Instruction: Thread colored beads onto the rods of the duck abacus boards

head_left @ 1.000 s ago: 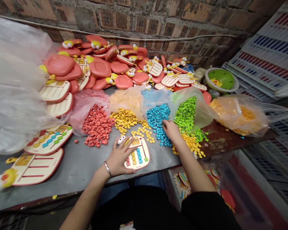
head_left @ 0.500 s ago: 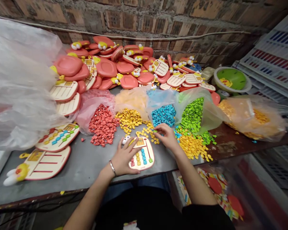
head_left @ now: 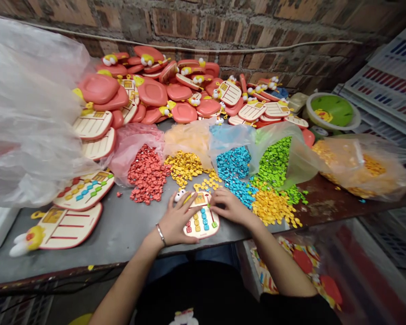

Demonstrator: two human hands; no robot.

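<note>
My left hand (head_left: 176, 222) grips the left side of a cream toy board (head_left: 208, 233), fingers spread across its upper part and thumb along the lower edge. White bulging eyes (head_left: 180, 195) show at the board's head end, beyond my fingertips. Red, yellow and blue pieces sit in its slots, partly covered by my fingers. One green piece (head_left: 214, 224) rests low in the rightmost slot. At the top of that slot, the closed fingertips of my right hand (head_left: 232, 207) pinch another small green bead (head_left: 209, 206).
Open bags spill red beads (head_left: 147, 176), yellow beads (head_left: 184, 167), blue beads (head_left: 233, 163) and green beads (head_left: 274, 160) behind the board. Loose yellow pieces (head_left: 274, 207) lie right. Finished and unfilled boards (head_left: 71, 230) lie left. A toy pile (head_left: 155, 92) backs onto the brick wall.
My right hand has come down and left from the loose beads to the board's rightmost slot, bringing the green bead. My left hand keeps its grip on the board.
</note>
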